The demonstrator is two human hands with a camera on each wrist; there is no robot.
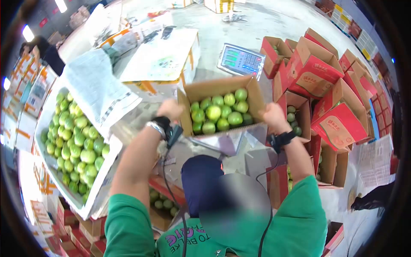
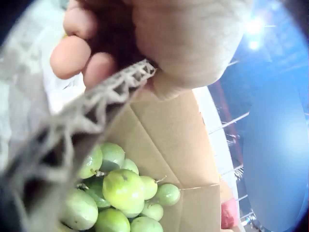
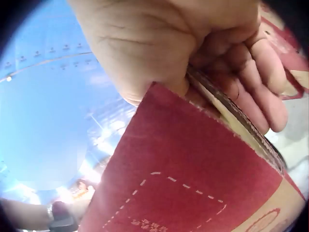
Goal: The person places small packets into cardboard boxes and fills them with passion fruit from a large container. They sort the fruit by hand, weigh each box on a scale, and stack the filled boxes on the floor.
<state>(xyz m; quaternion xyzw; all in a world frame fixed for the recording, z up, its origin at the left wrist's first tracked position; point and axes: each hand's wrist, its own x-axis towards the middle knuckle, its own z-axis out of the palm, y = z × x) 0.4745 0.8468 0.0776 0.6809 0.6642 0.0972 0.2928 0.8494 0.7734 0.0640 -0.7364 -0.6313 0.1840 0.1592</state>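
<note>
Gripping opposite ends of the cardboard carton [image 1: 222, 87], the left hand [image 1: 171, 109] and right hand [image 1: 275, 116] are curling fingers over its edges; lifting evenly should be steadying the round green fruits [image 1: 213, 112].

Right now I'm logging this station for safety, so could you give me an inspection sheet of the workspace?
Surface: mostly hidden beneath the cardboard box; contact unclear.
Job's things: the box, holding green fruit.
Clutter: red cartons crowded at right; a pale sack lies partly over the white bin of fruit.
Grippers: left hand and right hand grip opposite sides of the box.
Cables: black cables trail from both wrists.
Surroundings: another person, far left.
</note>
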